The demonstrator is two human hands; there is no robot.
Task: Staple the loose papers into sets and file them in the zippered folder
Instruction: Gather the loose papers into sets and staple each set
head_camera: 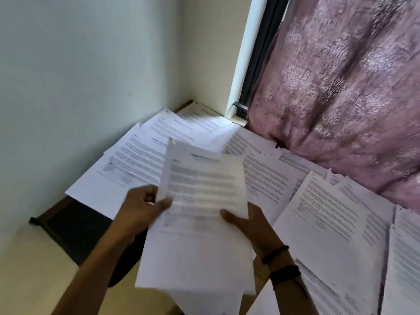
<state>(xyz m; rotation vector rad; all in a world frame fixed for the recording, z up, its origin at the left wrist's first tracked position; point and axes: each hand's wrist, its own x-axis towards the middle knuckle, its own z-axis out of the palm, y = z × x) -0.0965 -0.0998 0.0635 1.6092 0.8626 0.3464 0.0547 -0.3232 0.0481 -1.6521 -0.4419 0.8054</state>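
While both hands lift one sheaf (202, 201) of printed pages above the desk, the other sheets lie spread out below.

L. hand (143, 208): grips the sheaf's left edge, thumb on the front face, fingers curled behind.

R. hand (250, 226): holds the lower right part, thumb on the front, palm & fingers behind the pages.

Sheaf: tilted, top edge toward the far side. Its text is blurred & unreadable. It has more than one sheet, w/ lower ones showing past the near edge.

Loose papers (329, 223): cover the table (185, 106) from the far corner to the near right, overlapping one another, printed side up.

Dark flat item (77, 233): lies at near left, partly under the spread sheets & behind the l. forearm. Cannot tell whether it is the zippered folder.

Dark bands (285, 275): two, around the r. wrist.

Surroundings: pale wall (68, 64) at left. Window frame (256, 64) & pink patterned curtain (341, 98) at far right, w/ the curtain's lower folds touching the far sheets.
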